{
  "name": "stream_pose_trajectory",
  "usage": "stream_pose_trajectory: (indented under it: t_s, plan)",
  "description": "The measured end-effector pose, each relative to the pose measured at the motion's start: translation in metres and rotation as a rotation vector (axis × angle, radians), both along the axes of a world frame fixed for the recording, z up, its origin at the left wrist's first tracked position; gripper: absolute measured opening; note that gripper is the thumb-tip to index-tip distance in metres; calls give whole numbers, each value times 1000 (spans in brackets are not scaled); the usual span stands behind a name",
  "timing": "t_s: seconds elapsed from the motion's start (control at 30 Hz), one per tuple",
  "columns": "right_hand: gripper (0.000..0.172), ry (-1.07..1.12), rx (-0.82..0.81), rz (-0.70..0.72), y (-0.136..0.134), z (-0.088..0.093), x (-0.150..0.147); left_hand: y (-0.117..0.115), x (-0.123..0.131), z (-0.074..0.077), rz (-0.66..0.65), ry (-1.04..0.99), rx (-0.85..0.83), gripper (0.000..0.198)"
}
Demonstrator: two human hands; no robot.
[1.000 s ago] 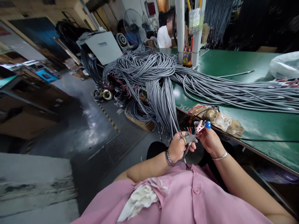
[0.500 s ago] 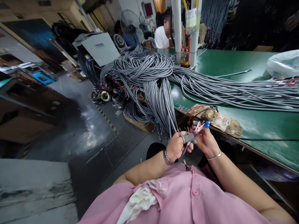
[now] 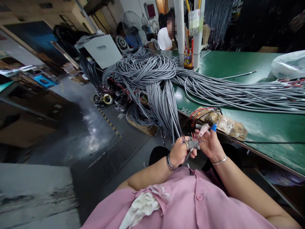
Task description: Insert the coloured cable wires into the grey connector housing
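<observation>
My left hand (image 3: pixel 180 150) is closed around the end of a grey cable (image 3: pixel 188 155), and a grey cover wraps its thumb. Thin coloured wires (image 3: pixel 194 136) fan out of the cable end above that thumb. Close beside it, my right hand (image 3: pixel 211 145) has a blue cover (image 3: pixel 213 127) on its thumb tip. A small pink piece (image 3: pixel 203 129), blurred and of a kind I cannot make out, sits between the right thumb and fingers. The wire tips reach up to the right fingers; whether they touch is hidden.
Long bundles of grey cables (image 3: pixel 164 95) drape over the green table (image 3: pixel 267 124) and hang off its edge. A taped block (image 3: pixel 228 124) with wires lies near the front edge. A white post (image 3: pixel 180 35) and a plastic bag (image 3: pixel 289 65) stand farther back. A co-worker (image 3: pixel 164 38) sits behind.
My right hand has shifted slightly right, and its thumb has moved with it. The pink piece has turned and blurred. My left hand keeps its hold on the cable, almost unmoved.
</observation>
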State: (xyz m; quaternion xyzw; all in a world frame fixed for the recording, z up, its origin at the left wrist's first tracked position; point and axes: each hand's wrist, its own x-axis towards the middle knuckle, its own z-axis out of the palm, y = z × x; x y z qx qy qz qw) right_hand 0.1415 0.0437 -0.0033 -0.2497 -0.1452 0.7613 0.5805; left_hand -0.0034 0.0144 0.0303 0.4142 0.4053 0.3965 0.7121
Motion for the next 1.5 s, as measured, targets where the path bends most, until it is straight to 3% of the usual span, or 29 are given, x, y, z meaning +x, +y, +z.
stream_pose_trajectory:
  t_s: [0.13,0.3,0.47,0.6,0.9,1.17,1.3,1.4,1.5]
  plan:
    - [52,-34,23,49,-3,0,7,-9,-4,-1,26,-2,75,23]
    - [25,-159,111,-18,-5,6,8,-12,-1,-5,100,-18,85,26]
    - [40,-181,90,-90,-1,-2,3,-9,6,-5,138,-57,76,24]
    - [43,-130,41,-44,3,-3,2,-7,10,-5,147,-43,90,27]
    - [33,-87,12,-112,6,-1,-2,-5,11,-11,163,19,69,30]
    - [47,-53,21,14,-2,3,3,-13,1,-11,165,-2,91,29]
    - [32,-147,35,13,0,5,8,-14,0,-9,146,-28,91,30]
    - [28,-245,93,-75,-1,2,9,-13,3,-5,140,-26,80,31]
    - [30,-442,178,-294,-5,-5,7,-10,7,-2,142,-27,80,30]
